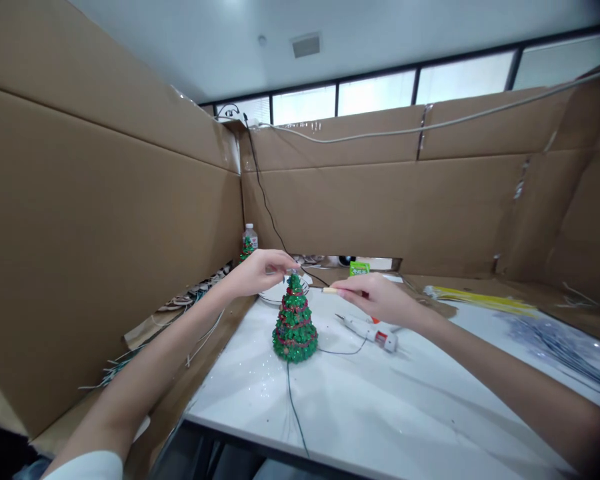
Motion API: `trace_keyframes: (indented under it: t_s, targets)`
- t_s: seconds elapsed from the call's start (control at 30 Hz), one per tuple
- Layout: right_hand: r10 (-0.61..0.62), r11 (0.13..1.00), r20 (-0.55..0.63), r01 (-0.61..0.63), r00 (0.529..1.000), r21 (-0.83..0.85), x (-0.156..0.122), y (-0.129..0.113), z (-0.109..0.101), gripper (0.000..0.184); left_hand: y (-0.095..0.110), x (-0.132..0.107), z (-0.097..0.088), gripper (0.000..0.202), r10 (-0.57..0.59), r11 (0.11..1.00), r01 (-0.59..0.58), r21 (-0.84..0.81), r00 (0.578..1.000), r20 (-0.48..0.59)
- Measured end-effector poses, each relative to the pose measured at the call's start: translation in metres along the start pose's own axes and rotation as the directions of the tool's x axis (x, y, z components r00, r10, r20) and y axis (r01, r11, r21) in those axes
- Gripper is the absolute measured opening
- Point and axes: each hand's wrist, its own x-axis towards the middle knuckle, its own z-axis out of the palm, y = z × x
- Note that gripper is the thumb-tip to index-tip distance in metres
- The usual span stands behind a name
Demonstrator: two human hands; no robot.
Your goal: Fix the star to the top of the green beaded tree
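A miniature green Christmas tree (296, 327) with red garland stands upright on the white table (360, 407). At its tip, the fingers of my left hand (265, 272) are pinched together; a tiny shiny piece shows there, too small to name. My right hand (380, 298) is to the right of the tree, closed on a thin pale-yellow stick (331, 290) that points left toward the treetop, apart from it. Below my right hand lies a white glue gun (373, 332), its nozzle pointing left. A dark green wire (296, 407) runs from the tree's base to the table's front edge.
A second small tree (247, 249) and a plastic bottle (251, 235) stand at the back left. A green box (359, 268) is behind my right hand. Yellow strips (480, 300) and dark wires (575, 357) lie on the right. Cardboard walls (330, 207) enclose the table.
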Motion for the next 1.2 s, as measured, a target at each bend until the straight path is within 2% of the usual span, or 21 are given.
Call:
trace_keyframes:
  t_s: [0.23,1.2]
  targets:
    - [0.001,0.999,0.001,-0.001,1.0,-0.042,-0.0001,-0.0049,0.0015,0.036,-0.0007,-0.0004,-0.001,0.031,0.003,1.0,-0.003,0.016,1.0,0.011]
    - [0.021,0.989,0.024,-0.017,0.999,-0.145,-0.0019,0.0029,0.0078,0.034,-0.0083,-0.0008,0.0007,0.036,0.054,0.998,-0.053,0.024,0.998,-0.011]
